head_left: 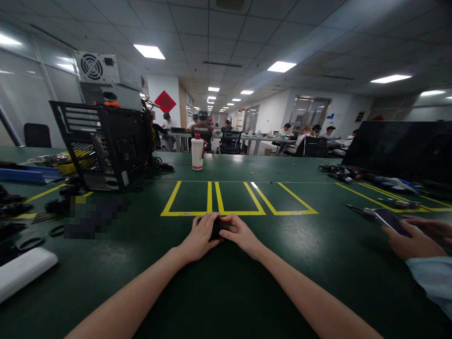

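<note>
Both my hands meet around a small black object (216,227) on the green tabletop, just below the yellow tape outlines. My left hand (203,235) is closed over its left side, fingers bent across the top. From the right, my right hand (238,234) grips the edge of the same object with thumb and fingers. Most of the object is covered, and its kind does not show.
An opened black computer case (111,145) stands at left, a power supply (98,67) stacked above it. Beyond the tape (242,213) is a white bottle (197,153). On the right, another person's hand (409,240) holds a phone (392,221); tools and cables lie nearby.
</note>
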### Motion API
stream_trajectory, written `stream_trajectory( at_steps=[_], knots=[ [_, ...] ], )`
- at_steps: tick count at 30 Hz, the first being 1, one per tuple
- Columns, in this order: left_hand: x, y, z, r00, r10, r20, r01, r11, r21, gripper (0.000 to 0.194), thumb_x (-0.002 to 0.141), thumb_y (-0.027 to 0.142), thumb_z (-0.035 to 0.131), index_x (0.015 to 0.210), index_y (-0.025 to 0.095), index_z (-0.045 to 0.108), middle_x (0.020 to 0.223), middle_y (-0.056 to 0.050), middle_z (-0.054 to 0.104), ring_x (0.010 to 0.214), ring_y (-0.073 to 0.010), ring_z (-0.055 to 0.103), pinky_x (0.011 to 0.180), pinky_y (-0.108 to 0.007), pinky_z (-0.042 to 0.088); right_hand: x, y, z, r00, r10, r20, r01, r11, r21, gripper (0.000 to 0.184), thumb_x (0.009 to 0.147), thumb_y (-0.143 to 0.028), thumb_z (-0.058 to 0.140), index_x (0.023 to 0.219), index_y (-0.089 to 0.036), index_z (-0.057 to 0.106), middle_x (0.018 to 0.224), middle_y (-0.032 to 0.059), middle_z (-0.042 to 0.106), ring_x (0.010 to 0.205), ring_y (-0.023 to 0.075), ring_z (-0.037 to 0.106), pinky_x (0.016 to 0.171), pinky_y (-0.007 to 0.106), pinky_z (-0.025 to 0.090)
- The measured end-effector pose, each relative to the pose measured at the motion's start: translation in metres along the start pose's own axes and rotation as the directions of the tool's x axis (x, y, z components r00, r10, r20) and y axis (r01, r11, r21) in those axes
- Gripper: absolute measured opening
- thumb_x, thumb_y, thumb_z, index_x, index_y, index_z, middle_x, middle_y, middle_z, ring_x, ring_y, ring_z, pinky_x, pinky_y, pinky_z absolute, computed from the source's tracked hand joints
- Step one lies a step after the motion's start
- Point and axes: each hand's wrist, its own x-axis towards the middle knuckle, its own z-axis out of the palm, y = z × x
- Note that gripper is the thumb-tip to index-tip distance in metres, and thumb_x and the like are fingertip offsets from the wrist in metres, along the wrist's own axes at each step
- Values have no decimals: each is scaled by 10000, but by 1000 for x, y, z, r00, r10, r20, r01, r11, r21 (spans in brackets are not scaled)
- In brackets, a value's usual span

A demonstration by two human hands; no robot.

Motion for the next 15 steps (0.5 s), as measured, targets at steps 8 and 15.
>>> stream_trajectory(
  at_steps=[8,15],
  knots=[
    [0,-2,1,1000,4,-9,-4,1000,0,572,733,260,540,1205,236,217,1215,-75,364,1139,-233,330,960,-435,198,4,3,2,998,27,-60,-27,1000,-5,339,639,-288,623,936,-195,488,981,33,537,897,168,546,809,343,427],
    [-1,-3,1,1000,2,1,-2,1000,-8,595,730,262,546,1216,238,201,1235,-78,350,1141,-236,333,966,-453,178,1,-2,-1,999,33,42,-33,999,-7,328,627,-233,637,917,-195,488,1000,26,525,927,175,535,823,349,427]
  ],
)
